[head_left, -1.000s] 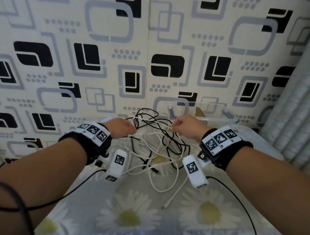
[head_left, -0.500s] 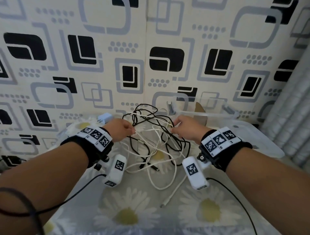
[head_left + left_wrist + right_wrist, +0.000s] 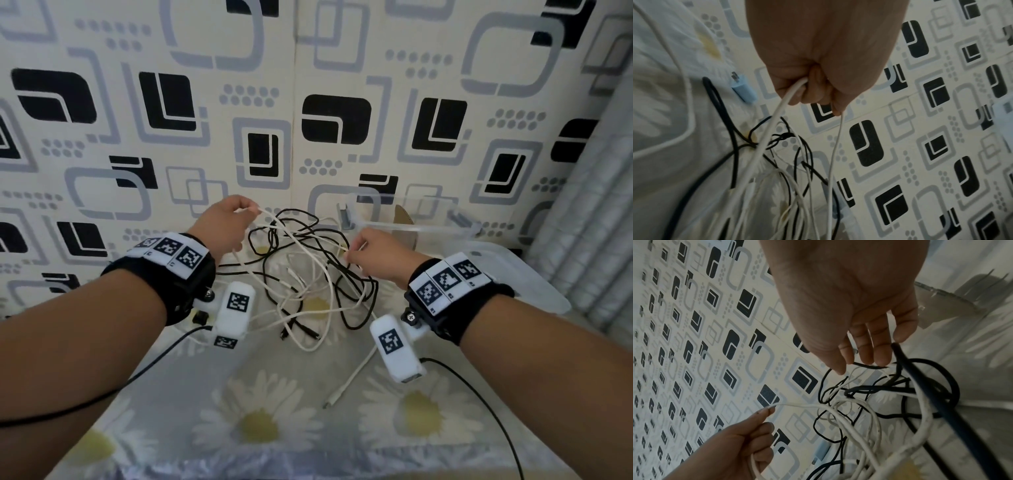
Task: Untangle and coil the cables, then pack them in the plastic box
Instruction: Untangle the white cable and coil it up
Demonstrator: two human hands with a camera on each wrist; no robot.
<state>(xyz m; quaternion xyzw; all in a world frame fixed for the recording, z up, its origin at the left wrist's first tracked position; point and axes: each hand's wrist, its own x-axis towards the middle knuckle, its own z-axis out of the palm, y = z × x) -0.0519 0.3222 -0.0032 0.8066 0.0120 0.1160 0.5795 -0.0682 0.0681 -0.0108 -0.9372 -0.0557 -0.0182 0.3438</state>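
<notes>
Patterned wall panels (image 3: 205,113), black and grey squares on cream, stand behind a daisy-print cloth (image 3: 267,421) that covers the work surface.

Item 1: cable tangle (image 3: 308,274), black and white leads intermixed, at the centre of the cloth. One loose white plug end (image 3: 330,404) trails toward 6 o'clock.

Item 2: left hand (image 3: 224,219), now raised at 10 o'clock of the tangle, higher than half a second ago. Fingers are curled tight around a white cable (image 3: 777,113); the strand runs taut from the fist down into the knot.

Item 3: right hand (image 3: 375,255), at 3 o'clock of the tangle, roughly where it was. From the head view the fingertips seem to pinch a strand; the wrist view shows the fingers (image 3: 875,345) fairly straight, tips touching black and white leads. No firm grip can be confirmed.

Item 4: clear plastic box (image 3: 414,222), at 1 o'clock of the tangle against the wall, with no cables in it.

Item 5: pale blue charger plug (image 3: 744,91) lying on the cloth beyond the left hand.

Assessment: the lift draws one white lead free of the mass; untangling is at an early stage, with coiling and packing not yet begun.
</notes>
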